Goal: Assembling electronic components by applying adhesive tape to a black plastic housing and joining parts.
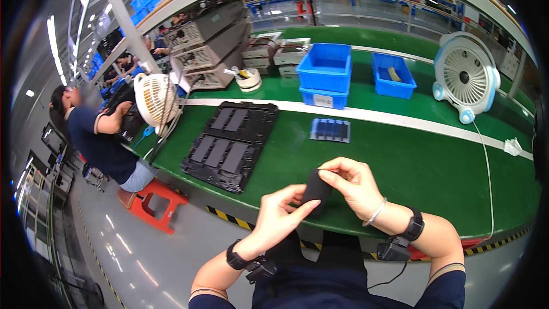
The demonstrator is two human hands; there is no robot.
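Observation:
A small flat black rectangular piece (316, 190) is held between my two hands, above the near edge of the green table. My left hand (284, 209) pinches its lower left side with thumb and fingers. At its upper right corner, my right hand (350, 182) grips it between thumb and forefinger. To the left lies a black tray (250, 133) holding several dark grey rectangular pieces (218, 153) in two groups. Beyond my hands, a blue sheet with dark strips (330, 130) lies flat on the table.
Two stacked blue bins (324, 74), a shallow blue bin (394, 75) and a white-and-blue fan (467, 74) stand at the back. Its cable (486, 166) runs down the right side. Another fan (154, 100) is at the left, near a seated person (106, 137) on a red stool (157, 201).

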